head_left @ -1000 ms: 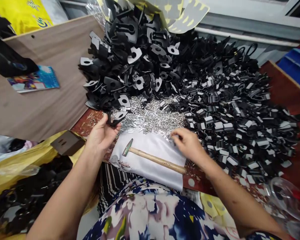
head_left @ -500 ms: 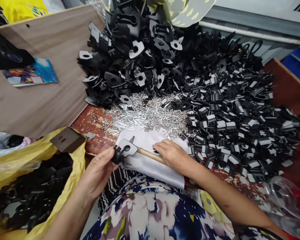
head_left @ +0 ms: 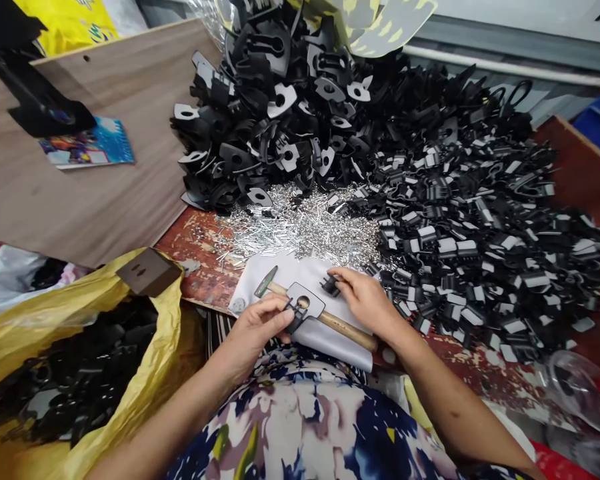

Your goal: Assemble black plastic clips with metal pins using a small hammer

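Note:
My left hand (head_left: 257, 328) pinches a flat black plastic plate with a round hole (head_left: 305, 301) just above the hammer's handle. My right hand (head_left: 366, 298) is closed on a small black clip (head_left: 331, 285) over the white cloth (head_left: 300, 273). A small hammer (head_left: 320, 313) with a wooden handle lies on that cloth between the hands. Behind the cloth spreads a heap of small silver pins (head_left: 305, 227).
A tall pile of black plates (head_left: 280, 113) rises at the back; a wide heap of black-and-white clips (head_left: 480, 227) fills the right. A yellow bag of black parts (head_left: 75, 373) sits at left, a wooden board (head_left: 80, 193) with a booklet (head_left: 87, 143) behind it.
My left hand has brought a black plate from the pile down to the cloth. My right hand left the pins, passed over the hammer handle, and now holds a small clip.

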The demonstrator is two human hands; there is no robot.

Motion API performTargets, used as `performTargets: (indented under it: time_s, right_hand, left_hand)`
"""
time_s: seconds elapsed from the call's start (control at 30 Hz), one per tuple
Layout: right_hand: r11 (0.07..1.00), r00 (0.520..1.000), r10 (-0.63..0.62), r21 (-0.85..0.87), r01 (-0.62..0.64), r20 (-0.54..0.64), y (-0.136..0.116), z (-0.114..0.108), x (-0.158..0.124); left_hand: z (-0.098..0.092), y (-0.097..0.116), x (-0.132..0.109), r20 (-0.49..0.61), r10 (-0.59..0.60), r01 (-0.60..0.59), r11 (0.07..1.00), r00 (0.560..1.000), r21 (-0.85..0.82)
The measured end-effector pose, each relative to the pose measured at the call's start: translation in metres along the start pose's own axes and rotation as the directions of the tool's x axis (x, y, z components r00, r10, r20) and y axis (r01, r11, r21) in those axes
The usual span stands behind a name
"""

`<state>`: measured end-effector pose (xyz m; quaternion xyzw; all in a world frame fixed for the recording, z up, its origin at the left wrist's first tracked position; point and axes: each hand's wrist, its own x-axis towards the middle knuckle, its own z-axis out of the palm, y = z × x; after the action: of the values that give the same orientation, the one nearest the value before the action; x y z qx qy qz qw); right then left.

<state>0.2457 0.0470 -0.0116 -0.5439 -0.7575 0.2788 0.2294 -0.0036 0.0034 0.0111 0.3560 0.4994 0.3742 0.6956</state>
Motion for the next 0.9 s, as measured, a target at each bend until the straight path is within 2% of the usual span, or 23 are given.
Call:
performTargets:
  time_s: [0.13,0.2,0.3,0.47,0.53,0.57,0.63,0.7,0.73,0.9]
  right_hand:
    - [0.952,0.996,-0.036,-0.307,0.009,-0.082,0.002,-0.006,-0.011]
    - [0.93,0.992,-0.078,-0.366,0.036,-0.102,-0.003,-0.006,-0.014]
    - [0.892,0.99,-0.134,-0.441,0.1,-0.045,-0.012,0.005,-0.012]
    - [0.854,0.995,-0.071,-0.52,0.024,-0.071,-0.008,0.021,0.002]
    - [0.883,0.992,-0.074,-0.47,0.017,-0.102,-0.003,0.016,0.003]
    - [0.921,0.988,-0.079,-0.389,0.021,-0.134,-0.003,0.012,0.002]
    - [0.99,0.97,-0.081,-0.129,0.053,-0.227,-0.007,0.005,-0.001]
    - [0.986,0.953,-0.079,0.117,0.118,-0.292,-0.017,0.002,-0.005]
    - [0.973,0.948,-0.092,0.173,0.15,-0.305,-0.023,0.002,-0.007]
    - [0.954,0.907,-0.186,0.15,0.258,-0.377,-0.044,0.016,-0.014]
  left_hand:
    - [-0.002,0.003,-0.001,-0.009,-0.029,0.029,0.999,1.0,-0.027]
    - [-0.004,0.001,-0.004,-0.002,-0.052,0.052,0.997,0.999,-0.06]
    - [-0.006,-0.001,-0.009,-0.004,-0.077,0.076,0.991,0.997,-0.109]
    - [-0.007,-0.001,-0.014,0.051,-0.145,0.15,0.985,0.988,-0.087]
    - [-0.004,0.0,-0.012,0.065,-0.123,0.127,0.991,0.99,-0.049]
    - [-0.001,0.001,-0.011,0.069,-0.103,0.105,0.994,0.992,-0.032]
    - [0.007,0.002,-0.005,0.065,-0.055,0.057,0.998,0.996,-0.029]
    - [0.016,0.003,0.0,0.062,-0.028,0.032,0.998,0.998,-0.061]
    - [0.021,0.004,0.003,0.066,-0.024,0.029,0.996,0.998,-0.084]
    - [0.033,0.006,0.009,0.087,0.023,-0.011,0.99,0.996,-0.142]
